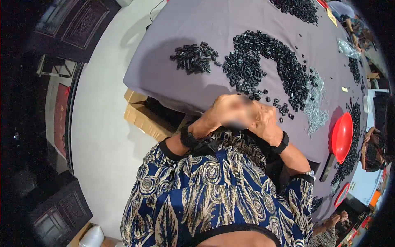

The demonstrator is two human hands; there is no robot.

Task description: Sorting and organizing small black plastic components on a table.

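My left hand (220,113) and my right hand (265,123) are drawn together close to my chest at the near edge of a table covered in a grey-purple cloth (173,78). Their fingers are curled against each other, and the spot between them is blurred, so what they hold cannot be made out. Both wrists wear black bands. Just beyond my hands lies a big curved heap of small black cylindrical parts (267,61). A smaller pile of the same parts (194,57) sits to its left. A heap of small silvery metal pieces (314,105) lies to the right.
An open cardboard box (142,117) stands on the pale floor under the table's left corner. A red bowl (342,136) sits at the right, with more black parts (349,156) around it. Other people's arms (370,140) show at the far right edge. Dark wooden furniture (57,210) lines the left.
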